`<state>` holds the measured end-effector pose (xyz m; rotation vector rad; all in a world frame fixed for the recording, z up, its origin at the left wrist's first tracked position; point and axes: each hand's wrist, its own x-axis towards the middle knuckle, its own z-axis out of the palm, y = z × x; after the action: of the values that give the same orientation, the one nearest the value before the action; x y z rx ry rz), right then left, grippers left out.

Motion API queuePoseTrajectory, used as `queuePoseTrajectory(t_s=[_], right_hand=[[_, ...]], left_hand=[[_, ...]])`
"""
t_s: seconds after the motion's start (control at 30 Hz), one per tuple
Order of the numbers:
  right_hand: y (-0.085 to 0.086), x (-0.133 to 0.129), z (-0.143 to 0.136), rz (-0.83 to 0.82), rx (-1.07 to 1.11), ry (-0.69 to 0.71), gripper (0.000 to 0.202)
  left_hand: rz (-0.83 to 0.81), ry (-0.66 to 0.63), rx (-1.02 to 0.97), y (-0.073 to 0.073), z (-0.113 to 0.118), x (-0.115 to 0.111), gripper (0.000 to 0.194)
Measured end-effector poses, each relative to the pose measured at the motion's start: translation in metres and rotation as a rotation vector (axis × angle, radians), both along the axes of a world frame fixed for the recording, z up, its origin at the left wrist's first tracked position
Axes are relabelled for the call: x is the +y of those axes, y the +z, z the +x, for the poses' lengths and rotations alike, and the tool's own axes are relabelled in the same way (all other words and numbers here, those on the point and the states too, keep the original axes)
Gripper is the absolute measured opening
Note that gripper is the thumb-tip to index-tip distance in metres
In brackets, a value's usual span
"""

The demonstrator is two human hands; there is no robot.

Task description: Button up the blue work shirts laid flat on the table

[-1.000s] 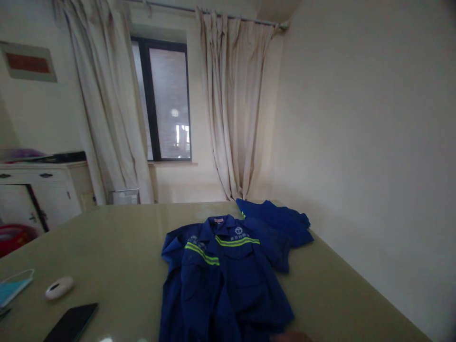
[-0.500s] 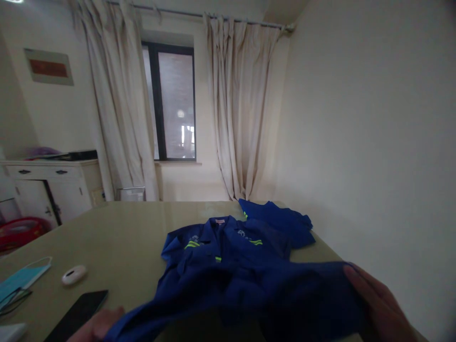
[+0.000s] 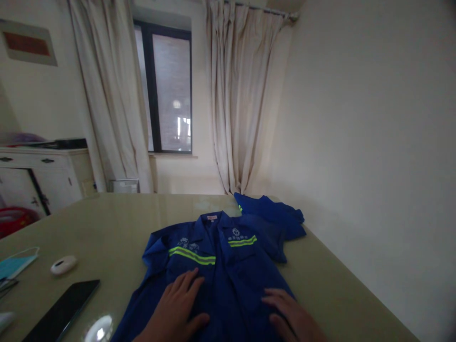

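A blue work jacket (image 3: 228,280) with yellow-green reflective stripes and pale chest lettering lies front up on the table (image 3: 117,223), its collar toward the window. My left hand (image 3: 178,304) rests with fingers spread on the jacket's left front, below the stripe. On the right front, my right hand (image 3: 288,311) touches the cloth with its fingers apart, slightly blurred. Neither hand grips the fabric. The jacket's lower end runs out of view at the bottom.
Another blue garment (image 3: 274,213) lies behind the jacket at the far right. On the left are a black phone (image 3: 64,308), a white oval case (image 3: 64,264) and a blue face mask (image 3: 16,266). A wall (image 3: 363,142) borders the table's right side.
Both hands have let go of the jacket's raised near edge and moved inward onto its front. The jacket now lies flatter, with its chest stripes showing. The view has tipped down.
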<state>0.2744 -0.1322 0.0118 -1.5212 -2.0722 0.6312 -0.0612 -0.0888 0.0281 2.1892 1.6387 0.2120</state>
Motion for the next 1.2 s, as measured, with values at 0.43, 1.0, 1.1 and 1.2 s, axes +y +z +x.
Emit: queuePoseTrajectory(t_s=[0.43,1.0,1.1,1.2], right_hand=[[-0.034,0.086,-0.074,0.007,-0.335,0.185,0.076],[-0.045,0.237,-0.132,0.091,-0.293,-0.011,0.065],[-0.046,0.252,-0.131,0.096,-0.260,-0.019,0.063],[-0.046,0.257,-0.128,0.177,-0.189,-0.022,0.054]], left_hand=[[-0.049,-0.118,0.115,-0.012,0.001,0.080,0.080],[0.114,0.115,0.191,-0.043,0.005,0.220,0.064],[0.277,0.163,0.170,-0.051,0.011,0.214,0.055],[0.451,0.178,0.118,-0.056,0.012,0.192,0.045]])
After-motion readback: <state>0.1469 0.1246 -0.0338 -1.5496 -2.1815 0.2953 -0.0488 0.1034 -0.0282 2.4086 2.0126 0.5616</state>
